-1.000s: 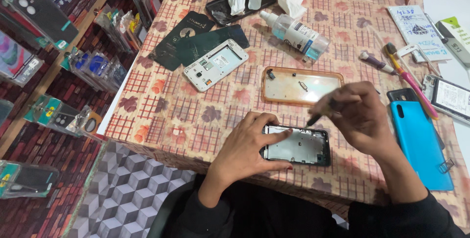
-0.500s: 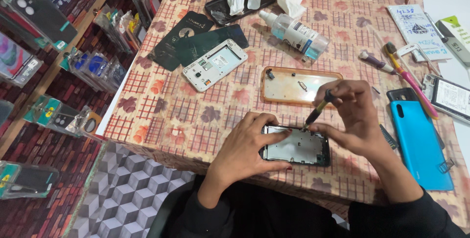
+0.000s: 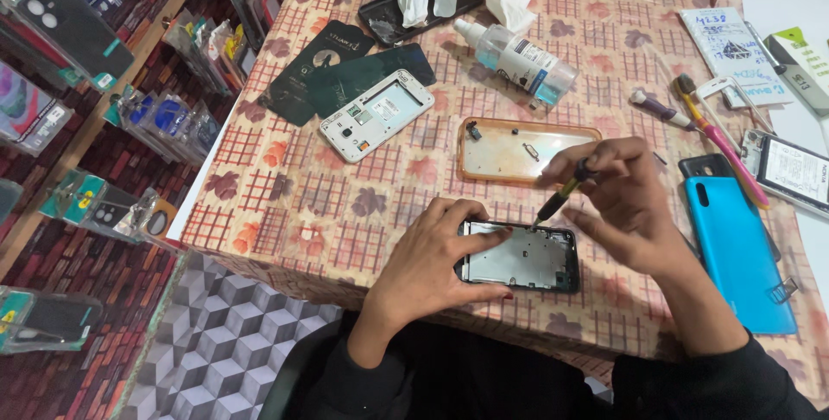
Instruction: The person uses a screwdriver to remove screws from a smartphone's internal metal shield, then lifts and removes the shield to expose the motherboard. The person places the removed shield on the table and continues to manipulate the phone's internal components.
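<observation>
Two hands: left hand (image 3: 423, 265) steadies one phone frame (image 3: 521, 258), right hand (image 3: 623, 200) holds one screwdriver (image 3: 560, 196).

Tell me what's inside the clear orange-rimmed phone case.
The clear case holds two small dark parts, one near its left end, one mid-tray. The right hand covers its lower right corner.

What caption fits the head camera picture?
Left hand steadies an opened phone frame; right hand tips a screwdriver into it.

Table (image 3: 285, 204) covered in a red-and-beige floral checked cloth.
Near its front edge lies an opened black phone frame (image 3: 520, 258); mid-table, a clear orange-rimmed case (image 3: 509, 151) and a white phone chassis (image 3: 376, 114).
</observation>
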Tool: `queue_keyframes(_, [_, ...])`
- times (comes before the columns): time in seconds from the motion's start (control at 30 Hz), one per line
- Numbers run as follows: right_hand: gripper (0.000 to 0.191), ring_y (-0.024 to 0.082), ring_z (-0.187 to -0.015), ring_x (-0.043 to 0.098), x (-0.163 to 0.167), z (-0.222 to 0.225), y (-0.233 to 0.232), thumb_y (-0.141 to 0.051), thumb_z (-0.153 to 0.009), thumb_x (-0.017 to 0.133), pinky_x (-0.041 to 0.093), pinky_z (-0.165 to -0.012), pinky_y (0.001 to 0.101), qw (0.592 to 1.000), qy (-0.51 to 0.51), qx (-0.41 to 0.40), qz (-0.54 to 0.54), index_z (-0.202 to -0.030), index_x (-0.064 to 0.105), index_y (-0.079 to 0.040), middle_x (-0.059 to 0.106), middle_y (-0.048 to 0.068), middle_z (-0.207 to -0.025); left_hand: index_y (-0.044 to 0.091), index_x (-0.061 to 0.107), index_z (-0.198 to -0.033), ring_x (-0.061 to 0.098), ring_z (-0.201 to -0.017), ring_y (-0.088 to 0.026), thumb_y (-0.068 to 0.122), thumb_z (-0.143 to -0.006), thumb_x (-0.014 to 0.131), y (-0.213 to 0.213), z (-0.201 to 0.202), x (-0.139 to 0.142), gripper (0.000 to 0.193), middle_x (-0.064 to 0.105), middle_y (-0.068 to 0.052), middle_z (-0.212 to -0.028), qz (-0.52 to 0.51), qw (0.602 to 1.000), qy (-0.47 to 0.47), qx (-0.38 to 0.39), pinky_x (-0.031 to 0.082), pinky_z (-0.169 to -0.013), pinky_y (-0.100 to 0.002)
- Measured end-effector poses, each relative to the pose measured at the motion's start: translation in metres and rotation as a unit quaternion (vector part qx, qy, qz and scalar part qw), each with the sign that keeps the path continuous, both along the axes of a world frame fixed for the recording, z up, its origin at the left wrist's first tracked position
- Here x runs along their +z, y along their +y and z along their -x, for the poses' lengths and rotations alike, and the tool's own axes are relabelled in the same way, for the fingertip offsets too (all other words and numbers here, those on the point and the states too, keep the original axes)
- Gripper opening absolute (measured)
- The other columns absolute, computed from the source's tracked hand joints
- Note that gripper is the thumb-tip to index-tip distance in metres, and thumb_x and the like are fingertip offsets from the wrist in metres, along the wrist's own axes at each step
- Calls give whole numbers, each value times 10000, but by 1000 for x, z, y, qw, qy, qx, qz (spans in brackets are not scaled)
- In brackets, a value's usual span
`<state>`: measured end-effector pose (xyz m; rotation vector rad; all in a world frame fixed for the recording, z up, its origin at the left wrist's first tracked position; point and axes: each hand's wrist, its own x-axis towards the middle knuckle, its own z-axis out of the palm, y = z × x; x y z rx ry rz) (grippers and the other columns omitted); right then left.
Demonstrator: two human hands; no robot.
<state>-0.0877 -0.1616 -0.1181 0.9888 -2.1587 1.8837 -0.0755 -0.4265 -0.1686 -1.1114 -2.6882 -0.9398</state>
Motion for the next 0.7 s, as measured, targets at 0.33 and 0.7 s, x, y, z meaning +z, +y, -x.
queue_keyframes(0.33, [484, 226, -1236, 554, -3, -1, 0, 208, -881, 515, 528, -1051, 401, 999, 34, -19, 3, -1194, 390, -139, 533, 136, -1237, 228, 753, -1264, 503, -1215, -254, 656, -725, 793, -1, -2, 2, 689, 553, -49, -1288, -18, 1000, 7, -1, 442, -1094, -408])
queue_keyframes(0.7, [466, 241, -1221, 659, -1, 1, 4, 157, -925, 611, 607, -1072, 433, 999, 10, -31, 25, -1234, 413, -131, 602, 152, -1225, 253, 751, -1260, 504, -1201, -247, 659, -691, 807, 2, 0, -1, 702, 548, -33, -1286, -9, 1000, -3, 5, 456, -1081, -418])
